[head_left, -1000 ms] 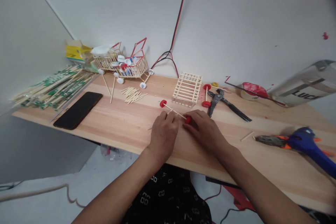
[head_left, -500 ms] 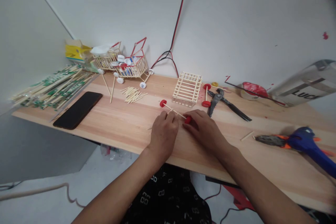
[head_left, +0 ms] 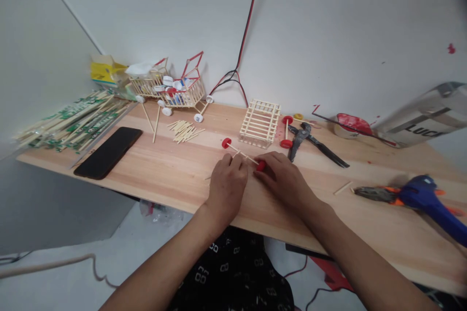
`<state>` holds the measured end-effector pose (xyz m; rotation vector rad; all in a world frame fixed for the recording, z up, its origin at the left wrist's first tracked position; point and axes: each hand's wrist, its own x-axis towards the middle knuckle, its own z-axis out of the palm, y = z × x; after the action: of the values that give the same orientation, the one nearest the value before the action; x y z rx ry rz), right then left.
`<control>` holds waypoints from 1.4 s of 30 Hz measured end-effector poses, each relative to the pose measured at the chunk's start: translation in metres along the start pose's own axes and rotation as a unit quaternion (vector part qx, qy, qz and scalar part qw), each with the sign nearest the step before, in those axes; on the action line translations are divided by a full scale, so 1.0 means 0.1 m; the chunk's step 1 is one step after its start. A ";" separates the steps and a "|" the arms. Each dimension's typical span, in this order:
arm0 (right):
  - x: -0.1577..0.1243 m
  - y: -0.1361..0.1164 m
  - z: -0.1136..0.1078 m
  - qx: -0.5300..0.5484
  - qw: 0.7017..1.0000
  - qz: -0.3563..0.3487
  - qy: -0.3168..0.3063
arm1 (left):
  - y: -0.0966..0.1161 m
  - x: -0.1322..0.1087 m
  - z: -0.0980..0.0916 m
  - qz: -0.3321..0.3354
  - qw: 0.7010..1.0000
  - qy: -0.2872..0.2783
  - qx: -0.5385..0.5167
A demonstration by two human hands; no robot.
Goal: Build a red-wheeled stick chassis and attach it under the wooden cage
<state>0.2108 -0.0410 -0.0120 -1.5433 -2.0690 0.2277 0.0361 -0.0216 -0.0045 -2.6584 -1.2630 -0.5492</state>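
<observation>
Between my hands lies a thin wooden stick axle [head_left: 233, 148] with a red bottle-cap wheel [head_left: 226, 143] at its far left end and another red cap wheel [head_left: 260, 165] at its right end. My left hand [head_left: 228, 180] is closed around thin sticks that meet the axle near its middle; its palm side is hidden. The right-hand cap is held in the fingers of my right hand [head_left: 280, 175]. Beyond them stands a small stick-built basket frame [head_left: 260, 123]. Beside that frame is a second axle with red cap wheels [head_left: 286, 132].
Slip-joint pliers [head_left: 310, 143] lie right of the frame. A blue glue gun [head_left: 423, 197] and other pliers [head_left: 375, 194] are at the right. Short sticks [head_left: 184, 131], a phone [head_left: 108, 153], wrapped chopsticks [head_left: 80, 119] and two stick carts, one filled with caps [head_left: 182, 90], occupy the left.
</observation>
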 end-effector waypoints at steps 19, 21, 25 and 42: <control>0.01 0.00 0.00 -0.005 1.000 0.005 -0.002 | 0.00 0.00 0.01 0.000 1.000 0.002 -0.004; 0.01 0.00 0.00 -0.004 1.000 0.006 -0.002 | 0.00 0.00 0.01 0.000 1.000 0.000 -0.003; 0.01 0.00 0.00 -0.005 1.000 0.008 -0.004 | 0.00 0.00 0.01 -0.003 1.000 -0.002 0.002; 0.01 0.00 0.00 -0.010 1.000 0.006 -0.003 | -0.01 -0.01 0.01 0.003 1.000 0.005 0.009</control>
<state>0.2107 -0.0403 -0.0121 -1.5703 -2.0727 0.2177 0.0356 -0.0213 -0.0060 -2.6410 -1.2516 -0.5468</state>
